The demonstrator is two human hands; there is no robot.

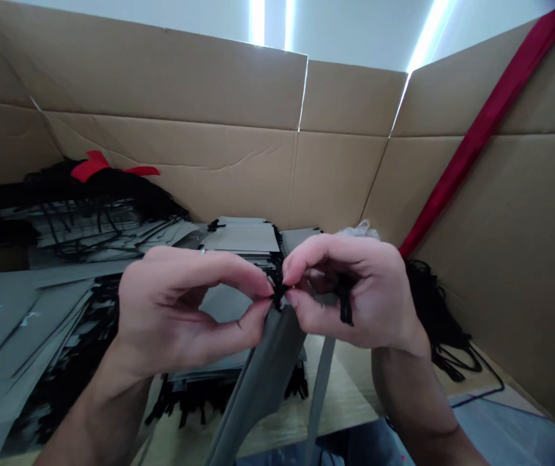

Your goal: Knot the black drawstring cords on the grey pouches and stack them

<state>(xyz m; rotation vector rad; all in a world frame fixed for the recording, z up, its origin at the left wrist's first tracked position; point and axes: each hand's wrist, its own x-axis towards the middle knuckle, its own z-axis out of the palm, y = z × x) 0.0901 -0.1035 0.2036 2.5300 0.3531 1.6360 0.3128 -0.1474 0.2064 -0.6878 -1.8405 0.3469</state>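
Observation:
My left hand and my right hand meet in the middle of the view. Their fingertips pinch a knotted black cord at the top edge of a grey paper bag, which hangs down between my wrists. A short black cord end dangles from my right hand. Beneath my hands lies a stack of grey paper bags with black cord handles. A larger pile of grey bags spreads out to the left of my left hand.
Cardboard sheets stand as tall walls at the back and sides. A tangled bundle of black cords lies to the right, and another bundle with a red ribbon lies back left. A red strip runs up the right wall. A wooden tabletop shows below.

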